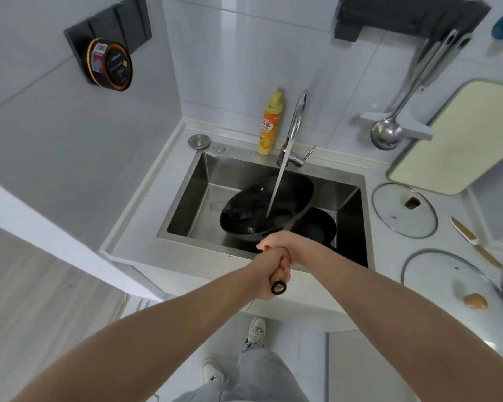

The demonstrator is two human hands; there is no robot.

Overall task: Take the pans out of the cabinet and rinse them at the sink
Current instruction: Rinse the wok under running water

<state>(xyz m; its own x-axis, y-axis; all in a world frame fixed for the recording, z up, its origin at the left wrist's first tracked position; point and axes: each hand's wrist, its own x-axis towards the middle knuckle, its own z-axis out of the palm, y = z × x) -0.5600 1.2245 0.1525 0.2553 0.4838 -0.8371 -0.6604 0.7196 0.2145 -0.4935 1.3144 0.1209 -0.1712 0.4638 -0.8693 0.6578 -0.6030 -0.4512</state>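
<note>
A black wok (253,210) is tilted over the steel sink (198,181), with water from the faucet (295,120) streaming into it. Both hands grip its wooden handle (277,281): my left hand (266,271) is nearer the handle's end, and my right hand (279,243) is closer to the wok's rim. A second black pan (321,227) lies in the sink under and to the right of the wok, partly hidden by it.
A yellow dish soap bottle (269,124) stands behind the sink. On the counter at right are two glass lids (404,210) (459,288), a knife (474,242) and a cream cutting board (453,140). A ladle (388,133) hangs on the wall.
</note>
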